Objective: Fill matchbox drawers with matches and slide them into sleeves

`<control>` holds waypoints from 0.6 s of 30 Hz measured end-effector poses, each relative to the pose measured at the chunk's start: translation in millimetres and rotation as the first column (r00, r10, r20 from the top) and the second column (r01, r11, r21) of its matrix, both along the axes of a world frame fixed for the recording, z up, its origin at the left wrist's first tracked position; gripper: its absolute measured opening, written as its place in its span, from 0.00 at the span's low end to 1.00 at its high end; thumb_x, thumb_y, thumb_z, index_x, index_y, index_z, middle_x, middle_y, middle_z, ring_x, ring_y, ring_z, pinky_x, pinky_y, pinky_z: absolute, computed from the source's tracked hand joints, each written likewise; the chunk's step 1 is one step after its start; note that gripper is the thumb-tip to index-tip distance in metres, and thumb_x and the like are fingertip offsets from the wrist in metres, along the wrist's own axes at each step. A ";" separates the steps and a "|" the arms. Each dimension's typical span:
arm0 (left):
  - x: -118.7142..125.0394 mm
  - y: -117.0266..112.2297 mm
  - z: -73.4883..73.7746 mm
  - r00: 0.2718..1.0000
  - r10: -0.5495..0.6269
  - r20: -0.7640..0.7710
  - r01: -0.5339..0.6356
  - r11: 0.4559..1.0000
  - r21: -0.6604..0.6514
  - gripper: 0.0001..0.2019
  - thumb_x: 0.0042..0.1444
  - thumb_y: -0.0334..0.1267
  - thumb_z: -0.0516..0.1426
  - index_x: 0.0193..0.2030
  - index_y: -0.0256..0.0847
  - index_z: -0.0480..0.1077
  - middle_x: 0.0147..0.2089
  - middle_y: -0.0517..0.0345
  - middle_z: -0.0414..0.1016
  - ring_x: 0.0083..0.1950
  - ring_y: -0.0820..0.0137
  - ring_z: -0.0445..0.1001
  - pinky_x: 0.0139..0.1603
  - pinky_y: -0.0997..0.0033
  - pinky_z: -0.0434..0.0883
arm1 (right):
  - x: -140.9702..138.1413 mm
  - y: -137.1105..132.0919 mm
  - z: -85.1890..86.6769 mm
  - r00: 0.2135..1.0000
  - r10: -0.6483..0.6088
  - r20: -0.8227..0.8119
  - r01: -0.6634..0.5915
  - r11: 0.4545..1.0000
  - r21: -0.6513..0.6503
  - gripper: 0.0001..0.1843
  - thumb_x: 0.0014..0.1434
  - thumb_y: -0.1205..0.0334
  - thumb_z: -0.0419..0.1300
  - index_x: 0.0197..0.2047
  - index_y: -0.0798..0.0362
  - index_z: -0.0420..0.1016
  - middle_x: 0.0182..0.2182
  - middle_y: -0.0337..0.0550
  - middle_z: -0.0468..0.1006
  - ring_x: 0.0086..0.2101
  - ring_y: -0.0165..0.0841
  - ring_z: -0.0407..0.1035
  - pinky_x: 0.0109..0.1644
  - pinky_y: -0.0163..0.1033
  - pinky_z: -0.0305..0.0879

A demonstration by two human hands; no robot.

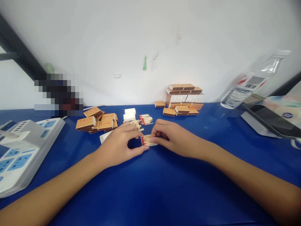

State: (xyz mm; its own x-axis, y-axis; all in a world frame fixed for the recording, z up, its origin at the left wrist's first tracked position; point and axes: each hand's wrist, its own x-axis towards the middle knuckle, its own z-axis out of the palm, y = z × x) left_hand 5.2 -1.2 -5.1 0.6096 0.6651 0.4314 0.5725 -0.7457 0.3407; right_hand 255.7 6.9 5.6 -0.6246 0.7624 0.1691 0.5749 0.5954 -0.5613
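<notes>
On the blue table lies a small white matchbox tray [148,140] filled with red-tipped matches. My left hand [119,142] grips its left end between thumb and fingers. Fingers bent and pressed together, my right hand [172,136] touches the matches at the tray's right end; whether it pinches a match is hidden. Just behind the tray is a pile of loose matches [145,119], with more partly covered by my left hand. White empty-looking trays [129,117] stand beside that pile, and another white piece [105,137] shows behind my left hand.
Several orange-brown matchboxes [107,122] are heaped at the left. More matchboxes [184,95] are stacked against the wall, some lying in front. A power strip [30,144] occupies the left side. A water bottle [252,83] and a phone [272,121] are at the right.
</notes>
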 end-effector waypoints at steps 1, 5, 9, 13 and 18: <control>0.1 -0.1 0.1 1.000 -0.001 -0.001 0.001 1.000 -0.002 0.12 0.61 0.48 0.66 0.44 0.41 0.79 0.39 0.53 0.78 0.44 0.61 0.75 0.45 0.60 0.73 | -1.0 -0.3 -0.3 1.000 -0.012 -0.016 0.013 1.000 0.011 0.09 0.71 0.56 0.61 0.38 0.50 0.74 0.39 0.40 0.73 0.34 0.31 0.67 0.37 0.39 0.62; 1.3 -0.8 1.4 1.000 -0.006 -0.002 0.006 1.000 -0.004 0.12 0.61 0.47 0.66 0.44 0.41 0.79 0.39 0.54 0.78 0.43 0.62 0.75 0.45 0.59 0.72 | -4.9 -1.6 -2.2 0.999 -0.010 -0.048 0.010 1.000 0.005 0.08 0.69 0.57 0.63 0.38 0.50 0.76 0.37 0.39 0.73 0.33 0.30 0.66 0.37 0.38 0.61; 2.2 -1.9 2.1 1.000 -0.017 0.008 0.017 1.000 -0.015 0.12 0.61 0.47 0.67 0.44 0.41 0.79 0.39 0.54 0.79 0.43 0.62 0.76 0.45 0.60 0.73 | -7.5 -3.3 -3.1 0.995 -0.019 -0.093 0.018 1.000 -0.018 0.10 0.69 0.56 0.63 0.37 0.51 0.76 0.37 0.40 0.73 0.32 0.30 0.66 0.36 0.38 0.61; 1.0 -1.2 1.3 1.000 -0.024 0.005 0.024 1.000 -0.005 0.12 0.62 0.47 0.66 0.44 0.41 0.79 0.39 0.54 0.79 0.43 0.62 0.76 0.45 0.59 0.73 | -7.9 -3.1 -3.3 0.994 -0.005 -0.105 0.005 1.000 0.006 0.09 0.69 0.56 0.63 0.38 0.50 0.77 0.37 0.40 0.73 0.32 0.30 0.65 0.37 0.38 0.62; 0.1 -0.8 -0.7 1.000 -0.027 0.000 0.027 1.000 0.009 0.13 0.62 0.48 0.66 0.44 0.40 0.79 0.39 0.53 0.79 0.42 0.62 0.75 0.45 0.58 0.73 | -0.9 14.0 -11.6 0.983 -0.088 -0.159 0.107 0.987 0.118 0.08 0.69 0.58 0.62 0.38 0.51 0.76 0.34 0.40 0.72 0.31 0.31 0.64 0.39 0.40 0.62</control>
